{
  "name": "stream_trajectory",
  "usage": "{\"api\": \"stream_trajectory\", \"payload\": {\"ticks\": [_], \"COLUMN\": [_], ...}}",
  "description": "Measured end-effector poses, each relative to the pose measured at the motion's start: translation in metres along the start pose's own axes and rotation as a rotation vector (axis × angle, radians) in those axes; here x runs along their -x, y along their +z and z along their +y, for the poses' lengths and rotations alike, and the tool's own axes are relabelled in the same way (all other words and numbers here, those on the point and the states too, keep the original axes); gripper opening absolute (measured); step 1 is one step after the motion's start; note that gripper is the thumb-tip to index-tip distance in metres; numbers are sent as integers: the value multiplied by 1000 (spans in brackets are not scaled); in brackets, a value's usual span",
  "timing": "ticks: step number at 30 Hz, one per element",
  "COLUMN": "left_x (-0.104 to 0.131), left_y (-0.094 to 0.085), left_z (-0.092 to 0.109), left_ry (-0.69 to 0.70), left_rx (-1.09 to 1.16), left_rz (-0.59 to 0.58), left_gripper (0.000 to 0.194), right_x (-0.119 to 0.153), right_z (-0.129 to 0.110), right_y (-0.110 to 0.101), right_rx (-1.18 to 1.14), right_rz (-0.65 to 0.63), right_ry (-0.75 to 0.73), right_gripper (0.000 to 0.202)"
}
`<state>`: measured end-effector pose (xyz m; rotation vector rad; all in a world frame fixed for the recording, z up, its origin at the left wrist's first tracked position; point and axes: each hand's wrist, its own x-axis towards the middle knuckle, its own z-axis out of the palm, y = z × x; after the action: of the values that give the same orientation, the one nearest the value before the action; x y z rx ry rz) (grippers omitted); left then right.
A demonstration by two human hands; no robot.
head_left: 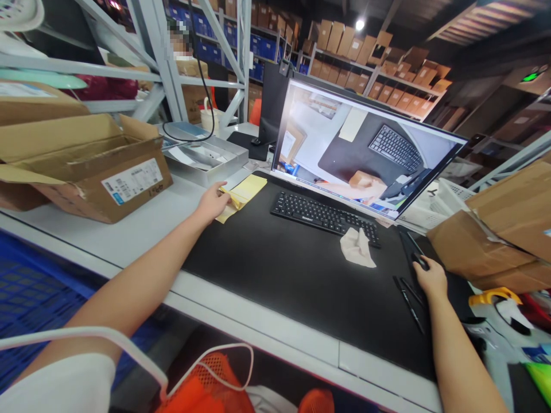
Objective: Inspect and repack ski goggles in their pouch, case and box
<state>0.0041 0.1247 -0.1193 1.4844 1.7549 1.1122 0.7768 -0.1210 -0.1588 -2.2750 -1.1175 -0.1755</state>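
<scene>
At the far left of the black desk mat (pixel 275 275), my left hand (pixel 214 203) has its fingers closed on the edge of a yellow paper pad (pixel 247 191), whose near sheets look bent up. My right hand (pixel 431 279) rests over a black computer mouse (pixel 420 262) at the right side, fingers curled round it. Two black pens (pixel 408 304) lie on the mat beside that hand. A crumpled white tissue (pixel 357 248) touches the front of the black keyboard (pixel 322 214). Behind the keyboard stands a monitor (pixel 365 146) with an overhead desk picture on its screen.
An open cardboard box (pixel 107 166) and a grey tray (pixel 210 163) stand on the left. More cardboard boxes (pixel 495 246) and a tape dispenser (pixel 499 304) crowd the right. A white cable (pixel 107 332) crosses before me. A blue crate (pixel 38 304) sits below left.
</scene>
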Motion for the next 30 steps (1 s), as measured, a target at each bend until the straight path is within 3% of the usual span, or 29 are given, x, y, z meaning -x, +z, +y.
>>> {"api": "stream_trajectory", "payload": {"ticks": [30], "left_x": [1], "left_y": [-2], "left_z": [-1], "left_ry": [26], "left_rx": [-15], "left_rz": [-25], "left_gripper": [76], "right_x": [1], "right_z": [-4], "right_y": [-2], "right_rx": [-2], "right_rz": [19], "right_ry": [-9], "right_gripper": [57]}}
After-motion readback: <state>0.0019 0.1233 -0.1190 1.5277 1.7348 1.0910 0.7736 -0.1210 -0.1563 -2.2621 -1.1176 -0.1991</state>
